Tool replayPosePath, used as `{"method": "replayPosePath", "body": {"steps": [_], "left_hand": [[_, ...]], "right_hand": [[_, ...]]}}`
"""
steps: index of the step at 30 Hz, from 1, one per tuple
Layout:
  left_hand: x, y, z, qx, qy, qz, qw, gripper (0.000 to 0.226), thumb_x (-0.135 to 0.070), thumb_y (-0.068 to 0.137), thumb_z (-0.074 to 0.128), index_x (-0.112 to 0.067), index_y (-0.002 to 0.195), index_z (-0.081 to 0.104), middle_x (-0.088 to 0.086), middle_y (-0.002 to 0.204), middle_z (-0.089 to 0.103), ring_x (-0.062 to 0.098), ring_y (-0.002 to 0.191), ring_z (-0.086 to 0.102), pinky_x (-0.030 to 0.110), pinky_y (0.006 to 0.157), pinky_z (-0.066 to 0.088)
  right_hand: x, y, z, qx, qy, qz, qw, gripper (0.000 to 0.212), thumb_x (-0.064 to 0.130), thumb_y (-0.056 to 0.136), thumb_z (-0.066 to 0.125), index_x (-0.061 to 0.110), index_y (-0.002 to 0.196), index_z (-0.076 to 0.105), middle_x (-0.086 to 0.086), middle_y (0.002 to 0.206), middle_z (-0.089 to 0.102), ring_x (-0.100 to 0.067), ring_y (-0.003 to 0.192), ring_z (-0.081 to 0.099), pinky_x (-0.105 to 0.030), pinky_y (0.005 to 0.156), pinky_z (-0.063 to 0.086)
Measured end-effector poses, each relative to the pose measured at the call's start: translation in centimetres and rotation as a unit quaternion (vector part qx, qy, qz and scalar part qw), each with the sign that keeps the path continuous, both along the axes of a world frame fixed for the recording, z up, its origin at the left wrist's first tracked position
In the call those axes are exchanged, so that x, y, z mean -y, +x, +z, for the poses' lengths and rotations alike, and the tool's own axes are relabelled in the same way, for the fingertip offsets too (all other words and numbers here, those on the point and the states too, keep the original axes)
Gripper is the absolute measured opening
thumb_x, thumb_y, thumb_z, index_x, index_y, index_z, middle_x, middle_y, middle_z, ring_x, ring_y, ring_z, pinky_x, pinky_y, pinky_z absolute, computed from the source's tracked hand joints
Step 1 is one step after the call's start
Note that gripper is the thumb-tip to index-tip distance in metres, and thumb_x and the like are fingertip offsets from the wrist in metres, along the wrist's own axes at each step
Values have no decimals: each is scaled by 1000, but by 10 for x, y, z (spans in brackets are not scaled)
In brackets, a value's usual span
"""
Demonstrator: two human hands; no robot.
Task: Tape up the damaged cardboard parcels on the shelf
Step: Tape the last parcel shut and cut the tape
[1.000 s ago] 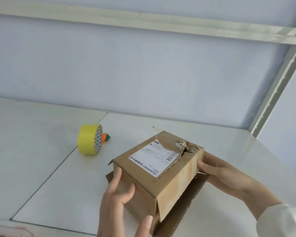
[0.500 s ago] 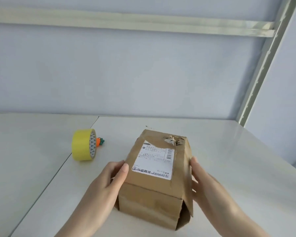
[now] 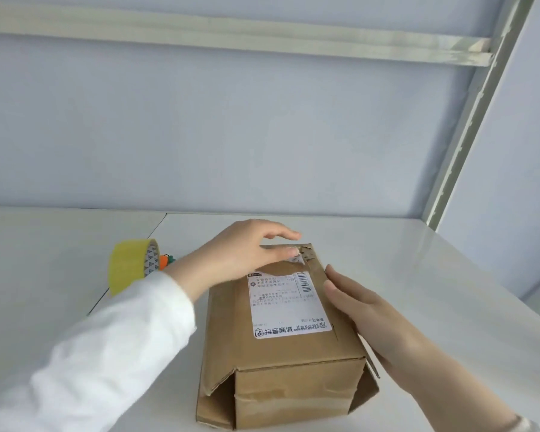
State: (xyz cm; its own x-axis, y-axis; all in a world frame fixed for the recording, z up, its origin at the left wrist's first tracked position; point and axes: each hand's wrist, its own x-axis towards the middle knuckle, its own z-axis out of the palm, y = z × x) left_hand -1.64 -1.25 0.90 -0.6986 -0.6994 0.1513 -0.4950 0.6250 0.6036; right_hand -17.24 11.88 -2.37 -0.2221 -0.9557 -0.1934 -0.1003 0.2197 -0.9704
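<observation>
Judging from the head view, taping is not yet begun: the parcel (image 3: pixel 281 347) lies on the shelf (image 3: pixel 418 275), its torn far edge (image 3: pixel 306 255) bare of tape. The left hand (image 3: pixel 247 251) rests there with straight fingers (image 3: pixel 281 253), the right hand (image 3: pixel 365 310) lies flat against its side; the yellow tape roll (image 3: pixel 128 266) stands apart, untouched.

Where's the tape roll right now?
In the head view, the yellow tape roll stands on edge on the shelf, left of the cardboard parcel, beside the left sleeve.
</observation>
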Motion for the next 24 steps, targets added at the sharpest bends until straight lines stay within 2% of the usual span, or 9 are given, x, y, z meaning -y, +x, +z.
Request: {"method": "replayPosePath", "body": {"steps": [4, 6, 9, 11, 13, 16, 19, 22, 24], "left_hand": [[26, -17, 3, 52, 86, -30, 994, 17, -46, 84, 63, -31, 89, 69, -5, 115, 67, 11, 112, 59, 33, 103, 41], [29, -21, 3, 51, 120, -29, 991, 16, -42, 83, 66, -27, 77, 65, -3, 108, 70, 8, 100, 63, 26, 95, 44], [28, -25, 0, 54, 101, -19, 993, 17, -38, 84, 67, -24, 75, 63, -7, 89, 69, 3, 79, 58, 18, 76, 42], [27, -27, -5, 56, 71, -16, 996, 16, -38, 84, 67, -25, 76, 62, -11, 84, 64, 3, 81, 57, 19, 75, 41], [27, -27, -11, 42, 56, -17, 997, 14, -38, 85, 66, -28, 77, 61, -10, 89, 64, 7, 89, 58, 24, 83, 42], [28, -24, -12, 68, 47, -35, 996, 16, -42, 89, 57, -28, 85, 63, -8, 94, 66, 11, 92, 59, 28, 86, 44], [28, -21, -10, 77, 74, -60, 992, 36, -66, 80, 54, -32, 83, 64, -11, 91, 66, 12, 90, 60, 27, 82, 43], [27, -22, -9, 75, 59, -69, 993, 46, -79, 67, 56, -35, 77, 64, -1, 93, 67, 23, 94, 60, 39, 86, 46], [25, -24, -9, 69, 61, -63, 994, 39, -71, 66, 57, -33, 73, 62, 1, 89, 66, 23, 86, 58, 38, 82, 46]], "right_hand": [[2, 1, -3, -5, 9, -9, 1000, 46, 30, 96, 49, 33, 140, 38, 16, 141, 45, -6, 127, 45, -29, 110, 33], [3, 0, -3, -1, 15, -17, 1000, 44, 28, 96, 47, 33, 140, 39, 15, 138, 48, -6, 124, 47, -28, 107, 35], [7, 1, -3, -40, 24, -22, 999, 50, 37, 93, 50, 34, 141, 36, 13, 136, 48, -9, 120, 50, -29, 104, 39], [12, -1, -3, -55, 36, -28, 997, 56, 45, 89, 53, 33, 141, 36, 14, 129, 49, -9, 116, 52, -29, 100, 41], [16, -5, -5, -21, 58, -34, 998, 59, 46, 86, 58, 30, 139, 39, 15, 117, 52, -10, 107, 57, -28, 94, 45], [23, -12, -9, 0, 87, -32, 996, 75, 57, 70, 68, 26, 134, 44, 11, 117, 60, -13, 106, 59, -33, 95, 46], [29, -20, -13, 18, 91, -9, 996, 97, 72, 43, 75, 20, 123, 57, 5, 112, 68, -16, 107, 60, -30, 84, 47], [31, -26, -11, 74, 85, 18, 993, 70, 57, 51, 80, 13, 105, 71, -1, 99, 74, -17, 95, 65, -34, 91, 50], [32, -28, -9, 130, 91, 26, 987, 59, 43, 55, 78, 6, 100, 72, -7, 95, 74, -17, 83, 67, -28, 76, 53]]}}
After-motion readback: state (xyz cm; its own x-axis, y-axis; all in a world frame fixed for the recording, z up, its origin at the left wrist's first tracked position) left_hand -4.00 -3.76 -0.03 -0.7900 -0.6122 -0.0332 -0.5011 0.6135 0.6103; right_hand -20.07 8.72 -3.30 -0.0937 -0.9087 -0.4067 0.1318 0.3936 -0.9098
